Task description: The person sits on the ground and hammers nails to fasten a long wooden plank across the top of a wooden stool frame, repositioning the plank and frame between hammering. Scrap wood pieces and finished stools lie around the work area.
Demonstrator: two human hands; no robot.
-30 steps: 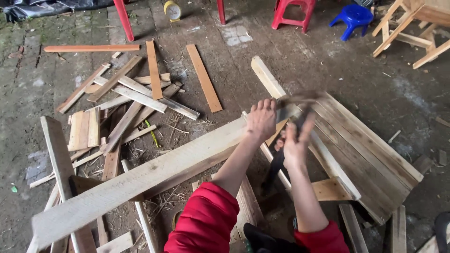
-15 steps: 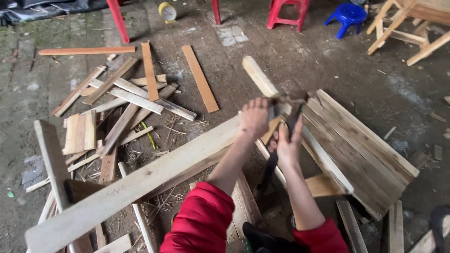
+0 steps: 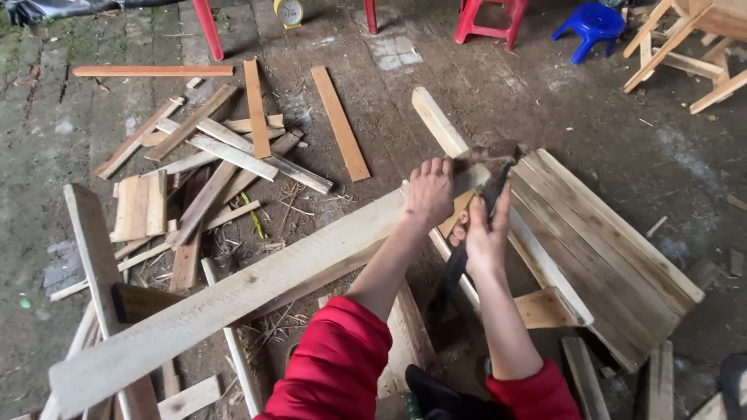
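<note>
Lowered since the earlier frame, the right hand (image 3: 484, 237) gripped a hammer (image 3: 481, 204) while the left hand (image 3: 429, 192) clasped the long plank (image 3: 233, 299) at 9 o'clock, fingers risking a glancing blow.

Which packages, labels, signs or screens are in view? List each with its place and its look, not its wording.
Round yellow container or dial-faced thing: top edge of the view, on the ground between the red legs; pale round face, too small to tell which kind.
No other package, label, sign or screen shows among the planks.
</note>
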